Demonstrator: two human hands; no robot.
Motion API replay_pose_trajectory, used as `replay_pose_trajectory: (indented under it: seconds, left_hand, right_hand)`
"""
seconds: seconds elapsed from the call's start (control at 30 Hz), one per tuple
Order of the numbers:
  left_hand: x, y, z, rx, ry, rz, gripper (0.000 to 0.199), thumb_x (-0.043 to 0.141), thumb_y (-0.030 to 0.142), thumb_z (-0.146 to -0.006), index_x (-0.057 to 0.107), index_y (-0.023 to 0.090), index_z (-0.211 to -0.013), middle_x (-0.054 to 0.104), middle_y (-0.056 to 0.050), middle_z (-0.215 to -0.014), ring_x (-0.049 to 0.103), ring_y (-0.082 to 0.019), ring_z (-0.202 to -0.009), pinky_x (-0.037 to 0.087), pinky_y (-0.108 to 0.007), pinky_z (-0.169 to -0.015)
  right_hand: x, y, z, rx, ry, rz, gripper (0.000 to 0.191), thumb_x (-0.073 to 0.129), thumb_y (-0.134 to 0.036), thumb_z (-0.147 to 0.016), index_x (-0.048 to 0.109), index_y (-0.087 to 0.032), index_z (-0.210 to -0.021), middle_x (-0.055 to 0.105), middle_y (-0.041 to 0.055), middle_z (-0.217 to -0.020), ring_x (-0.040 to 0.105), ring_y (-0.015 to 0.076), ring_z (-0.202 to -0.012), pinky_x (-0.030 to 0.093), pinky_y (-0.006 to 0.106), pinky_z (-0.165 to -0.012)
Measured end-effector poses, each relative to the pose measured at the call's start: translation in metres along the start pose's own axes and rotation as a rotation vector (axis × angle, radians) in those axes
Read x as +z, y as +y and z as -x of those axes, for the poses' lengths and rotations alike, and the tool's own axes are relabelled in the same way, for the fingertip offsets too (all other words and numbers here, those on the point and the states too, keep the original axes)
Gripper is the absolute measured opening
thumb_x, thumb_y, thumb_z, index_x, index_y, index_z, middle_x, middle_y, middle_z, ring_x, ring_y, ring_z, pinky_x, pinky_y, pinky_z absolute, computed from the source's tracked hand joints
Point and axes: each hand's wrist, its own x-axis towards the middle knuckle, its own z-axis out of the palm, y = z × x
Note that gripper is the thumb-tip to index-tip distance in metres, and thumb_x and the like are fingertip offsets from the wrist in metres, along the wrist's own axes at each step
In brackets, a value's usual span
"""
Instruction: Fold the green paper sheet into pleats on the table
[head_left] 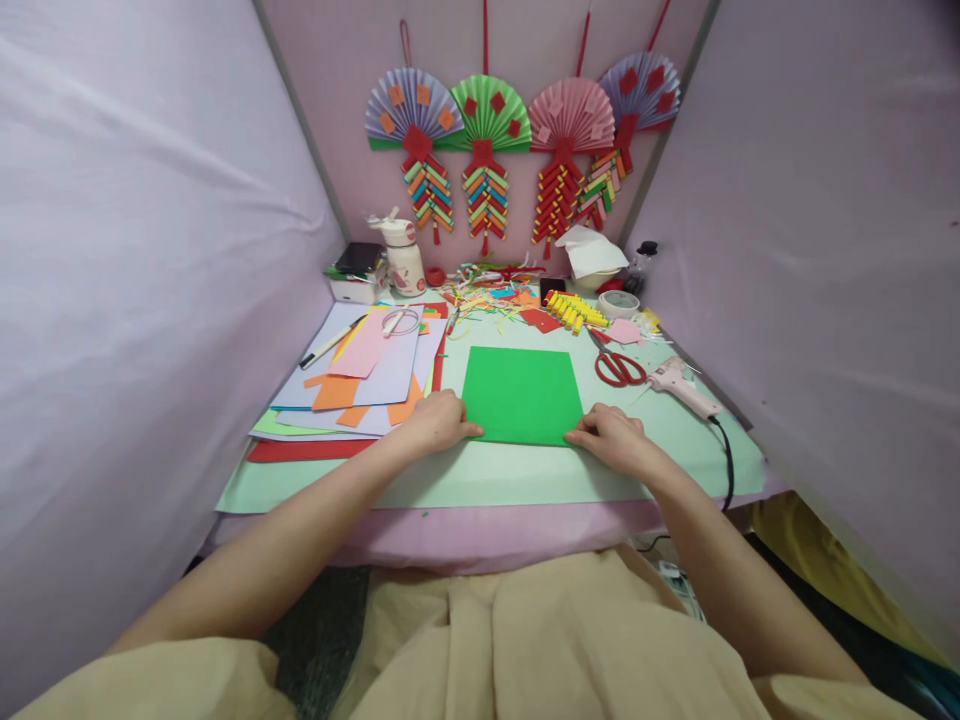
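- Steadying a green paper sheet (523,395) flat at the centre of the frame, the left hand (437,422) and right hand (611,437) each work at one of its lower corners.
- Left thumb and curled fingers come together on the lower left corner; right thumb and forefinger pinch the lower right corner, with no wide gap in either hand.
- Work on this sheet looks barely begun: no pleats, cut-outs or glued pieces show on it. Whether its lower edge is turned up slightly, I cannot tell.
- Four pleated paper fans (491,115) with firecracker tails (485,200) hang at the upper centre and appear complete.
- A yellow firecracker string (576,311), right of centre, seems made up but lies loose, joined to no fan.
- Red-handled scissors (621,370) and a hot glue gun (681,388) rest unheld at the right.
- Coloured paper (298,392) lies piled at centre left, and paper scraps (480,290) above the sheet suggest much cutting is done.
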Motion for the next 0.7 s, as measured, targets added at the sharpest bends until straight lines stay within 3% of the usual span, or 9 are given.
replay_pose_trajectory:
  seconds: [0.2,0.47,0.7]
  left_hand:
    - [-0.007,0.002,-0.007,-0.048,-0.136,-0.014,0.045,0.055,0.055,-0.079,0.073,0.014,-0.081,0.067,-0.013,-0.081,0.062,-0.024,-0.076,0.039,-0.028,-0.06]
    - [-0.009,0.006,-0.01,-0.072,-0.174,-0.078,0.047,0.055,0.054,-0.081,0.073,0.012,-0.091,0.066,-0.017,-0.1,0.064,-0.028,-0.086,0.044,-0.03,-0.067]
    - [-0.012,0.012,-0.009,-0.089,-0.196,-0.139,0.05,0.052,0.055,-0.083,0.071,0.011,-0.096,0.062,-0.019,-0.111,0.063,-0.029,-0.093,0.047,-0.032,-0.072]
  right_hand:
    - [-0.001,0.003,-0.003,0.056,-0.037,0.038,0.031,0.053,-0.046,-0.084,0.068,-0.021,-0.072,0.064,0.0064,-0.094,0.054,0.0225,-0.093,0.028,0.03,-0.068]
    - [-0.006,0.003,-0.009,0.042,-0.112,0.091,0.034,0.053,-0.047,-0.083,0.065,-0.02,-0.067,0.066,0.0056,-0.081,0.056,0.0211,-0.085,0.028,0.03,-0.067]
    - [-0.007,0.004,-0.015,0.05,-0.13,0.126,0.034,0.056,-0.049,-0.082,0.066,-0.02,-0.069,0.067,0.0064,-0.084,0.057,0.0223,-0.087,0.031,0.031,-0.071]
